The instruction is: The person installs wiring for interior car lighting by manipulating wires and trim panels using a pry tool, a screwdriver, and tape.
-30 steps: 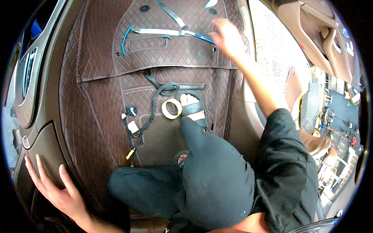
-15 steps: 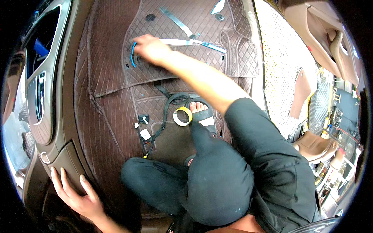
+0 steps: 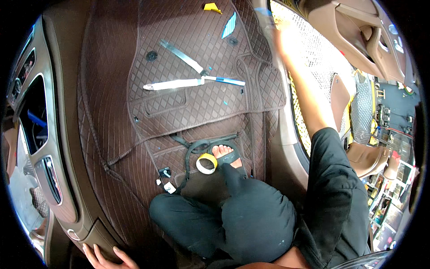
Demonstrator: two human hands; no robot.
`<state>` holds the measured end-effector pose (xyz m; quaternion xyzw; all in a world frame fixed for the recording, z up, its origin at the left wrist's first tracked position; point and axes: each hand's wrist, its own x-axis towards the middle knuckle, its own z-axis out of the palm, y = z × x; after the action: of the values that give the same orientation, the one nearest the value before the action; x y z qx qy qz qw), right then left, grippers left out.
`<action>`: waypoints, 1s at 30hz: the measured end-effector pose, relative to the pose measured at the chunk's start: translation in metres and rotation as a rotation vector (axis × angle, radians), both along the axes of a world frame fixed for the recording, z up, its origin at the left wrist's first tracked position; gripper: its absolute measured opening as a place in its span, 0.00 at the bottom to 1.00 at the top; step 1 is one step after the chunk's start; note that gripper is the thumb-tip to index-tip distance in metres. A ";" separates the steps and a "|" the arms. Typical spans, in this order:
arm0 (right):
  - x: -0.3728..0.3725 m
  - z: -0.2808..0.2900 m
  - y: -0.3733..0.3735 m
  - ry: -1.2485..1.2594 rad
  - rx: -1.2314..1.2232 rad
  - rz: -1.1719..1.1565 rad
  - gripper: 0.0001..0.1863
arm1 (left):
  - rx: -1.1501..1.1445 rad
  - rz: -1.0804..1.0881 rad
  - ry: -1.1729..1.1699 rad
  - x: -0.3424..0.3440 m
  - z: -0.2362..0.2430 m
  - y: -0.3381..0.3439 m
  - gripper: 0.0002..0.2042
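Note:
My left hand (image 3: pixel 109 260) lies with fingers apart on the brown centre console (image 3: pixel 96 233) at the lower left. My right arm reaches to the upper right. There my right hand (image 3: pixel 278 31) is smeared by motion over the door sill, with a bluish blur beside it, and its fingers cannot be made out. On the quilted brown floor mat (image 3: pixel 156 127) lie a long white-wrapped tool (image 3: pixel 174 84), a slim blue-and-white stick (image 3: pixel 226 80) touching its end, and a shiny grey strip (image 3: pixel 181 56). A yellow tape roll (image 3: pixel 206 164) leans beside my sandalled foot (image 3: pixel 226 154).
A black cable (image 3: pixel 188 157) with white connectors (image 3: pixel 169 187) loops near my knee. Blue-striped (image 3: pixel 229 25) and yellow scraps (image 3: pixel 212 8) lie at the far end of the mat. Past the sill hang white-and-yellow mesh (image 3: pixel 309 58) and an open door panel (image 3: pixel 354 36).
My right hand has swung from the mat's left side to the far right sill. The blue strip that was near it has left the mat there. The view has shifted.

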<state>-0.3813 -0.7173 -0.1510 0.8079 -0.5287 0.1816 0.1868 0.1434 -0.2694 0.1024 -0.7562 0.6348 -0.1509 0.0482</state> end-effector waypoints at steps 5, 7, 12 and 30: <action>-0.013 -0.037 -0.070 0.103 -0.027 -0.069 0.22 | 0.019 0.008 -0.085 -0.001 -0.002 -0.007 0.22; 0.062 -0.045 -0.065 0.133 0.183 0.230 0.32 | 0.022 0.006 -0.075 -0.001 0.002 -0.010 0.22; 0.143 -0.065 -0.113 0.484 0.746 -0.165 0.66 | -0.003 0.003 -0.014 0.003 -0.003 -0.012 0.23; -0.044 -0.007 0.001 -0.085 0.357 -0.054 0.11 | 0.061 0.054 0.016 0.008 -0.001 -0.012 0.23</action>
<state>-0.4251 -0.7162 -0.1580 0.8053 -0.5813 0.1140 0.0227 0.1510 -0.2811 0.1011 -0.7726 0.6188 -0.1239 0.0702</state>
